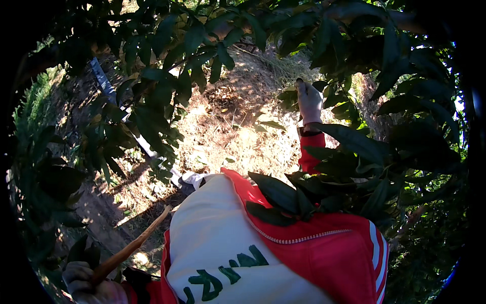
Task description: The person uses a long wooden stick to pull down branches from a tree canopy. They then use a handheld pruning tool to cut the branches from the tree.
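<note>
My left hand (93, 283), at the lower left, grips a long, light brown wooden stick (132, 241) that slants up and to the right. My right hand (308, 101), in what looks like a pale glove, is raised among dark green leaves (357, 142) right of centre, its fingers curled. Whatever it holds, if anything, is hidden. Below it, leafy twigs lie against the front of my red jacket (329, 251) and pale shirt (217, 235).
Leafy branches (202, 30) surround me on several sides. A long silver metal rail (104, 81) runs down diagonally at the left. Sunlit dirt ground (238, 147) with dry leaves lies below. A pale shoe or cloth (191, 181) shows just past my shirt.
</note>
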### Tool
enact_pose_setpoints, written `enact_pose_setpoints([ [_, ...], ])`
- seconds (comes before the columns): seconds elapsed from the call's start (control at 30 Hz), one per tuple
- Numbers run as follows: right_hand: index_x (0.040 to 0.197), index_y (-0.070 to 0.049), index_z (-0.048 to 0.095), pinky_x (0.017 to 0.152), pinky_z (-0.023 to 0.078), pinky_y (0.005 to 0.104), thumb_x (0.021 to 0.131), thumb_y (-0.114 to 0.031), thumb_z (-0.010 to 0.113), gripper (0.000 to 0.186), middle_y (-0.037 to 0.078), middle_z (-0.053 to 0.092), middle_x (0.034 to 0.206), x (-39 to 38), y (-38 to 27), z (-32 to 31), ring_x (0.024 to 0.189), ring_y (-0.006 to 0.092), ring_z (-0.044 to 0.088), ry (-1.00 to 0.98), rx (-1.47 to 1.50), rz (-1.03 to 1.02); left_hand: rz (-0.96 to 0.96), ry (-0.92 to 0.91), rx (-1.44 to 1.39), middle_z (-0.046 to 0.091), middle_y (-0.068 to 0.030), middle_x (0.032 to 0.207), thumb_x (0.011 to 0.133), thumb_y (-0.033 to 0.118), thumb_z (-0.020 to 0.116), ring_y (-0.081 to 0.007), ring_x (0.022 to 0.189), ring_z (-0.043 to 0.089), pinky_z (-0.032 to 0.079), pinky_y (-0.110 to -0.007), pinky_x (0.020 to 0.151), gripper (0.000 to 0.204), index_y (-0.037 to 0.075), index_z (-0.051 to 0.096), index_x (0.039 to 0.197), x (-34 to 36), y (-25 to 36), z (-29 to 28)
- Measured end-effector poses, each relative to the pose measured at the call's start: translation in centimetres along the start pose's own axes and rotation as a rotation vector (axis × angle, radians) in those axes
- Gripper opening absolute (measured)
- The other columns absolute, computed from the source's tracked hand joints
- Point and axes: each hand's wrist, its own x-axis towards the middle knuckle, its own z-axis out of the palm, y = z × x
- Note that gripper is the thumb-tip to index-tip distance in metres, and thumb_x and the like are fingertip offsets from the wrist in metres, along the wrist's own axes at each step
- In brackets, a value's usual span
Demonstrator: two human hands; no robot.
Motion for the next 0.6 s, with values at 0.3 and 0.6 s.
enact_pose_setpoints([
  [0.3, 0.126, -0.015, 0.048, 0.084, 0.049, 0.0453, 0.065, -0.026, 0.073, 0.067, 0.016, 0.045, 0.131, 1.5, 3.3, 3.2, 0.103, 0.0364, 0.059, -0.462, -0.634, -0.05, 0.032, 0.0, -0.031, 0.036, -0.0058, 0.062, 0.092, 0.022, 0.036, -0.0156, 0.057, 0.036, 0.032, -0.028, 0.053, 0.034, 0.009, 0.033, 0.06, 0.1, 0.5, -0.5],
  [0.6, 0.091, -0.007, 0.061, 0.06, 0.05, 0.0443, 0.081, -0.017, 0.06, 0.015, 0.015, 0.059, 0.096, 1.5, 5.8, 6.3, 0.072, 0.0334, 0.063, -0.093, -0.605, -0.351, 0.076, 0.072, 0.004, 0.039, -0.0061, 0.061, 0.096, 0.034, 0.041, -0.0143, 0.05, 0.039, 0.033, -0.025, 0.044, 0.046, 0.007, 0.036, 0.06, 0.6, 1.6, -1.8],
])
